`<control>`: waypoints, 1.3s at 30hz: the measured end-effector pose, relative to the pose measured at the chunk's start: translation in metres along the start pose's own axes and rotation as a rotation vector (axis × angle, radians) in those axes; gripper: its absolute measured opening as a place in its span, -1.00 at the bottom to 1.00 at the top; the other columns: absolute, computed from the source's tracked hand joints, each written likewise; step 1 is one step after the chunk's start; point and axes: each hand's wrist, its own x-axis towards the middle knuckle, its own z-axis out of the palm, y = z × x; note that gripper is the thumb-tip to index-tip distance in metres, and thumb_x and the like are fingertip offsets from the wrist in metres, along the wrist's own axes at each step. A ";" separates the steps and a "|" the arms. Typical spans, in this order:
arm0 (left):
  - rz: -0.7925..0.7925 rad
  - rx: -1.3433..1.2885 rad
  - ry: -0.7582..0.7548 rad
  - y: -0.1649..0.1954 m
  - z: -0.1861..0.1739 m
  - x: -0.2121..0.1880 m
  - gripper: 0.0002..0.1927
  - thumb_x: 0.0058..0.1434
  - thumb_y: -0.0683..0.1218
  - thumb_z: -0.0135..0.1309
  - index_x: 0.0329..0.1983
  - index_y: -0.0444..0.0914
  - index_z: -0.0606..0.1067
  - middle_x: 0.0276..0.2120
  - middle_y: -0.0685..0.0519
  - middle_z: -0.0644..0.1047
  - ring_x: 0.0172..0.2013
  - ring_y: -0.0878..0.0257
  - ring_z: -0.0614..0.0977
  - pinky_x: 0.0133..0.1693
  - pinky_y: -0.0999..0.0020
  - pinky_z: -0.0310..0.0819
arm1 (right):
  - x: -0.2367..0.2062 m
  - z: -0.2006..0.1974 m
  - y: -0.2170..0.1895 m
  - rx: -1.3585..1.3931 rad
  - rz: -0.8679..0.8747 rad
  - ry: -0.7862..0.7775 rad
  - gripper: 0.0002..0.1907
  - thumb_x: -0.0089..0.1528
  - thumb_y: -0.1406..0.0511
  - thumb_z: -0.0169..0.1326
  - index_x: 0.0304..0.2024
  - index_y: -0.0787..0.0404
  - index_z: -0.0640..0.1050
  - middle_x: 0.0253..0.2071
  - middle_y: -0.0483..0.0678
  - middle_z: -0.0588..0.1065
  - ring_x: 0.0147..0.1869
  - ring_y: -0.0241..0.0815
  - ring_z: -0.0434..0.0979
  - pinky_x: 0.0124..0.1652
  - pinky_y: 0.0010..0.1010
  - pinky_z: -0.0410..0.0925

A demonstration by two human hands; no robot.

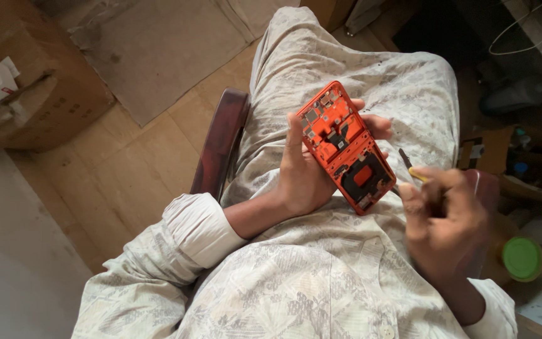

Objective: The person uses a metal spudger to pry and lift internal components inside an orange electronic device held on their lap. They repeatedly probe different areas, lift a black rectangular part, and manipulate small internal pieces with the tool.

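While the person sits w/ lap toward the camera, the left hand (301, 176) cradles an opened orange phone frame (347, 145) from below, thumb along its left edge, fingertips curled over the right edge; frame tilted, inner side up, small boards and a dark module w/ an orange patch showing, held over the lap approx mid-picture; right hand (441, 216) closed round a slim tool (409, 164) w/ yellow grip, dark tip just beside the frame's lower right edge, contact unclear due to blur; green-lidded jar (522, 258) at right; cardboard boxes (39, 94) on wooden floor (139, 157) at left.
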 end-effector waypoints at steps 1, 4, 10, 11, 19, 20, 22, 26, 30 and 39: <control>0.005 0.004 0.000 0.001 0.001 0.000 -0.09 0.42 0.54 -0.33 0.46 -0.25 0.16 0.26 -0.24 0.40 0.31 0.02 0.44 0.31 -0.03 0.38 | 0.004 0.000 0.000 0.051 0.030 0.002 -0.70 0.28 0.36 0.24 0.06 0.28 0.58 -0.39 -0.04 0.42 -0.36 -0.22 0.39 -0.34 -0.31 0.30; 0.020 -0.061 -0.043 0.004 0.004 0.001 -0.11 0.45 0.53 -0.34 0.47 -0.25 0.17 0.30 -0.26 0.41 0.25 0.00 0.47 0.30 -0.07 0.42 | 0.014 0.002 0.002 0.431 0.285 -0.121 -0.67 0.21 0.34 0.18 0.03 0.23 0.54 -0.27 -0.16 0.50 -0.30 -0.42 0.48 -0.38 -0.52 0.38; 0.018 0.065 0.127 0.012 0.007 0.005 -0.08 0.45 0.51 -0.39 0.47 -0.32 0.22 0.32 -0.27 0.41 0.28 0.02 0.49 0.36 0.06 0.38 | 0.024 0.018 0.030 0.896 0.429 -0.336 -0.75 0.25 0.40 0.19 -0.02 0.38 0.58 -0.34 -0.11 0.56 -0.47 -0.52 0.32 -0.47 -0.67 0.19; 0.013 0.110 0.173 0.014 0.006 0.006 -0.06 0.41 0.50 -0.41 0.49 -0.33 0.23 0.33 -0.26 0.42 0.34 0.04 0.49 0.39 0.06 0.37 | 0.023 0.020 0.036 0.943 0.434 -0.332 -0.76 0.28 0.41 0.21 -0.02 0.40 0.58 -0.41 -0.11 0.52 -0.57 -0.53 0.18 -0.59 -0.65 0.06; -0.022 0.122 0.483 0.023 -0.013 0.021 -0.39 0.53 0.26 -0.23 0.25 -0.34 0.40 -0.01 -0.12 0.60 -0.10 0.12 0.68 -0.05 0.15 0.63 | 0.020 0.025 0.063 1.090 0.419 -0.225 -0.76 0.33 0.38 0.16 0.02 0.40 0.59 -0.42 -0.14 0.49 -0.55 -0.52 0.12 -0.55 -0.63 0.00; -0.026 0.101 0.487 0.024 -0.014 0.021 -0.41 0.52 0.24 -0.21 0.24 -0.33 0.41 -0.03 -0.10 0.61 -0.13 0.14 0.70 -0.07 0.18 0.66 | 0.021 0.025 0.064 1.123 0.399 -0.226 -0.76 0.33 0.39 0.15 0.02 0.40 0.59 -0.41 -0.13 0.50 -0.55 -0.51 0.11 -0.54 -0.63 -0.01; -0.087 0.050 0.489 0.027 -0.018 0.021 -0.42 0.54 0.23 -0.22 0.23 -0.34 0.41 -0.03 -0.11 0.61 -0.13 0.14 0.70 -0.05 0.19 0.66 | 0.022 0.028 0.067 1.176 0.397 -0.228 -0.77 0.35 0.40 0.15 0.03 0.41 0.59 -0.42 -0.14 0.49 -0.54 -0.51 0.10 -0.53 -0.63 0.00; -0.195 -0.041 0.420 0.031 -0.026 0.022 -0.47 0.60 0.20 -0.27 0.20 -0.35 0.39 -0.04 -0.14 0.59 -0.11 0.11 0.71 0.00 0.15 0.68 | 0.025 0.032 0.075 1.234 0.391 -0.225 -0.80 0.36 0.38 0.12 0.00 0.38 0.58 -0.38 -0.12 0.52 -0.54 -0.49 0.08 -0.52 -0.59 0.00; -0.334 -0.204 0.225 0.026 -0.032 0.019 -0.55 0.61 0.04 -0.34 0.25 -0.39 0.38 0.02 -0.19 0.60 -0.11 0.04 0.72 -0.12 0.21 0.64 | 0.032 0.032 0.081 1.482 0.349 -0.333 -0.77 0.46 0.32 0.11 0.09 0.34 0.60 -0.49 -0.21 0.40 -0.52 -0.43 0.09 -0.46 -0.53 0.04; -0.134 0.519 0.234 0.008 -0.033 0.022 -0.35 0.51 -0.04 -0.25 0.64 -0.23 0.01 0.35 -0.22 0.30 0.33 0.02 0.38 0.38 0.02 0.25 | 0.038 0.025 0.082 1.667 0.574 -0.471 -0.68 0.48 0.16 0.09 0.07 0.29 0.53 -0.50 -0.21 0.39 -0.57 -0.41 0.07 -0.52 -0.55 0.01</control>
